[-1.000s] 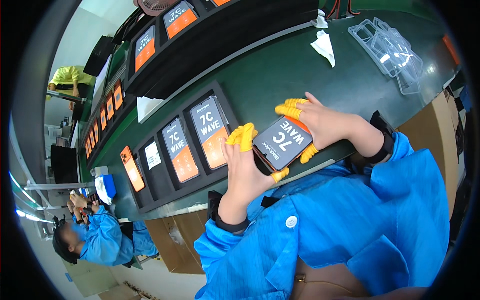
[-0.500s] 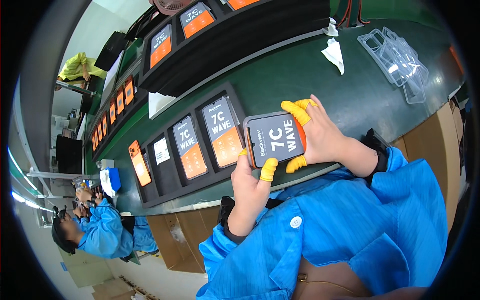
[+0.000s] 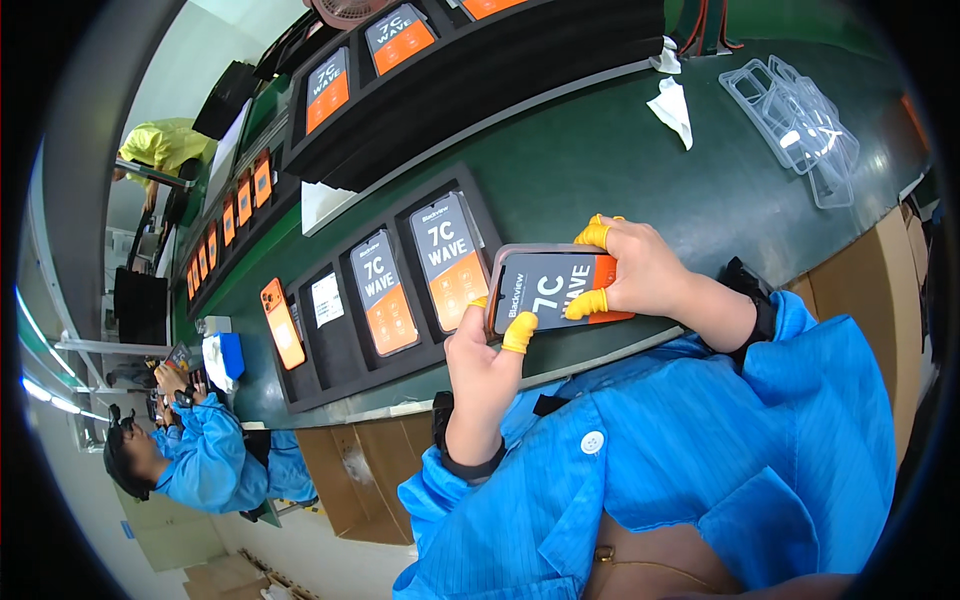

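Observation:
Between my two hands is a smartphone with a grey-and-orange printed front and a pale rim around its edge, held lengthwise above the green bench. My left hand grips its left end, thumb and finger in yellow finger cots. At the orange end, my right hand is closed on the phone, with yellow-cotted fingertips on its front and far edge. Just left lies a black foam tray, where two similar phones sit in slots beside a white label. An orange phone rests at the tray's left end.
Clear plastic phone cases are piled at the far right, near a crumpled white tissue. Stacked black trays with more phones stand behind. A blue box and a co-worker in blue are at left. Cardboard boxes stand below the bench.
The phone has turned slightly and its orange end now shows further right. My right thumb or finger has moved onto its front. My left hand has shifted a little left.

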`<state>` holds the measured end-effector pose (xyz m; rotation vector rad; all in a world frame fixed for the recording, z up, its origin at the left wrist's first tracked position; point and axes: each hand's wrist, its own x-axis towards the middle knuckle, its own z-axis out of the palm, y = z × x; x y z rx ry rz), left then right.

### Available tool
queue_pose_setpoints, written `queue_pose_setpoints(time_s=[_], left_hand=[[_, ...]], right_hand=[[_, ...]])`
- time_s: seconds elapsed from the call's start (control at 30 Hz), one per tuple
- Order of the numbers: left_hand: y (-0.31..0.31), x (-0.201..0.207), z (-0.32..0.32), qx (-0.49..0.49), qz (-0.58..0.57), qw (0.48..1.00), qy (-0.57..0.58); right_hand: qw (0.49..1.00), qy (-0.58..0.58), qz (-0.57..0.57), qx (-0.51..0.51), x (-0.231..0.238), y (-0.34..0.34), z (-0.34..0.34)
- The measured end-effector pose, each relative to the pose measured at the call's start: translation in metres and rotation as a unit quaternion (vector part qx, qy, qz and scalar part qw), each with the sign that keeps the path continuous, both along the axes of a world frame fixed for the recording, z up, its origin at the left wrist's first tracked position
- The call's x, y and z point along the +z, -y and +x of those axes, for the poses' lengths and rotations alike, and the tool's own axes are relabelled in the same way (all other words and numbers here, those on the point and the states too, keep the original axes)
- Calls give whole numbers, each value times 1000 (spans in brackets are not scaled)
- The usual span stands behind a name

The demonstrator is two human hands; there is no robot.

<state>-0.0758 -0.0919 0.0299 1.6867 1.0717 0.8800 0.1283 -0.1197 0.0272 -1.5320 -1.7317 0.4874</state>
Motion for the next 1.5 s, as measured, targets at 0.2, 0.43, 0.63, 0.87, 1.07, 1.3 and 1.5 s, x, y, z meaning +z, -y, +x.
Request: queue_pose_setpoints(time_s=[0.2,0.43,0.63,0.87,1.07,1.3,1.5], left_hand=[[-5,-24,2,77,57,995,36],[10,-6,-1,-264,-7,965,7],[20,0,-21,-155,142,974,-87],[19,-9,-10,-125,51,991,-7],[23,-13,4,8,241,968,-68],[16,-1,-47,-60,-27,990,127],[-37,9,-185,259,73,938,219]], right_hand=[[994,81,58,-40,6,-1,-8],[896,-385,-147,165,26,3,-10],[895,-419,-45,146,33,-1,-39],[893,-428,55,125,22,-7,-49],[910,-324,234,114,16,-7,-43],[977,-138,138,86,39,-11,23],[795,321,1,-515,-49,12,244]])
